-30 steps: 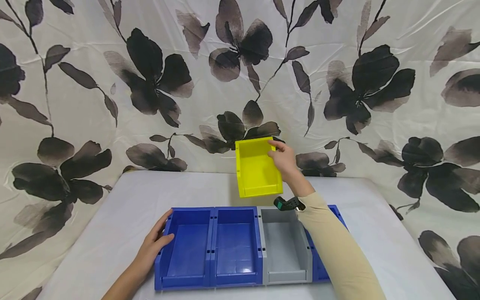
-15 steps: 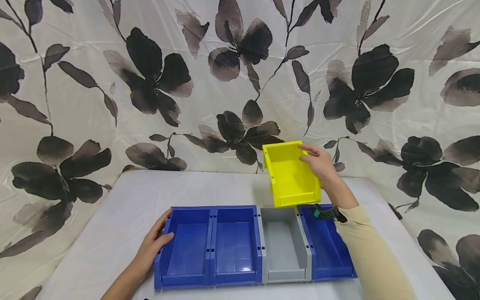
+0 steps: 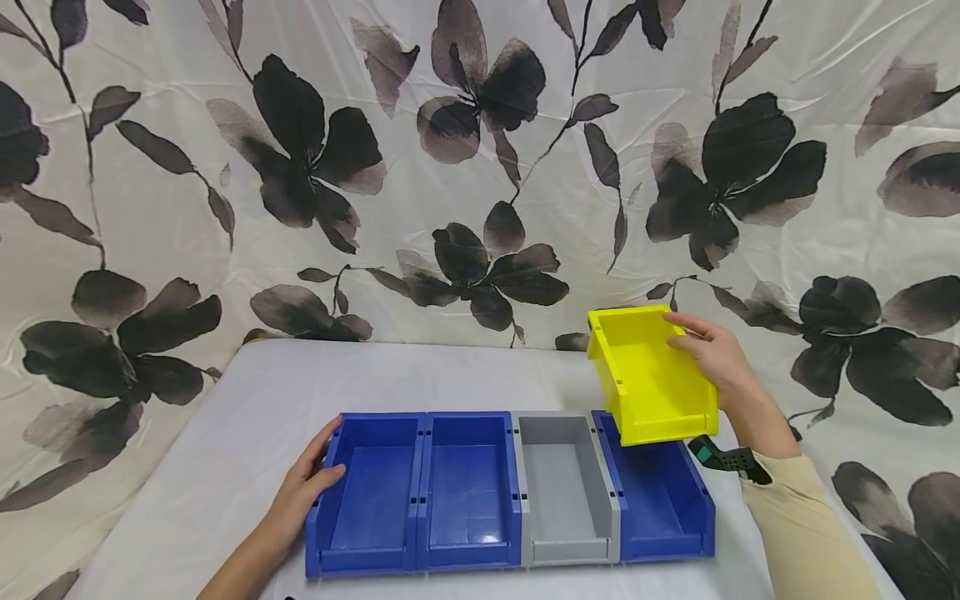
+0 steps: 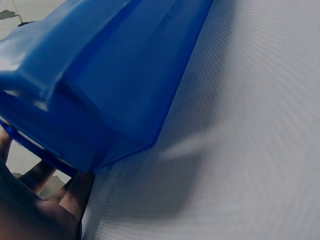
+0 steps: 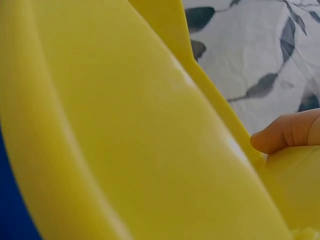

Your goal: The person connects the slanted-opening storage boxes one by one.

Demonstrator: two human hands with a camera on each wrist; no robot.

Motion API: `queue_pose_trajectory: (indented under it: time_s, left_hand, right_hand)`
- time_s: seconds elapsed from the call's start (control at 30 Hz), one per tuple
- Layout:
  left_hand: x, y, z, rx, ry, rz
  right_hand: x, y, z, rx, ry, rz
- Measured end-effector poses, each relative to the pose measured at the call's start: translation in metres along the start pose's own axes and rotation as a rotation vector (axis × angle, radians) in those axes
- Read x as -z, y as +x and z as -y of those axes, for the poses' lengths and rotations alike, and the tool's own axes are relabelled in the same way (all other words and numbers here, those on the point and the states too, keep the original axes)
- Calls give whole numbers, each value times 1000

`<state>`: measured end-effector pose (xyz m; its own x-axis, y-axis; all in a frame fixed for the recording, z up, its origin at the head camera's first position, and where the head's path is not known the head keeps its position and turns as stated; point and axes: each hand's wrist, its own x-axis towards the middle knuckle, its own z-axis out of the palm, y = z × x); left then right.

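Observation:
My right hand (image 3: 716, 358) grips a yellow storage bin (image 3: 652, 375) by the far right part of its rim, thumb inside. The bin is tilted and held above the back of the right-end blue bin (image 3: 663, 500); in the right wrist view the yellow bin's wall (image 5: 140, 130) fills most of the frame. My left hand (image 3: 300, 492) holds the side of the leftmost blue bin (image 3: 375, 500), thumb over its rim. In the left wrist view fingers (image 4: 75, 197) touch that blue bin's corner.
A second blue bin (image 3: 471, 492) and a grey bin (image 3: 566, 492) stand between the end bins, all side by side in one row. They rest on a white-covered table (image 3: 420, 375). A floral curtain (image 3: 390, 208) hangs behind the table.
My right hand has carried the yellow bin rightward and a little down, from behind the grey bin to above the right-end blue bin. The left hand and the row have stayed in place.

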<state>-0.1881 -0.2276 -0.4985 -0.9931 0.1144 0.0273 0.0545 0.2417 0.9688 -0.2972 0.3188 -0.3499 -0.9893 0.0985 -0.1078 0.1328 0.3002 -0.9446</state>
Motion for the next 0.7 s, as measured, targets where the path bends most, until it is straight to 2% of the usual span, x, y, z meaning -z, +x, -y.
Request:
queue_pose_trajectory:
  time_s: [0.5,0.7]
  left_hand:
    - [0,0,0,12,2,5]
    - [0,1,1,18,12,7]
  right_hand:
    - [68,-29,-40,-77,-41,1]
    - [88,-40,-53,-94,93,24]
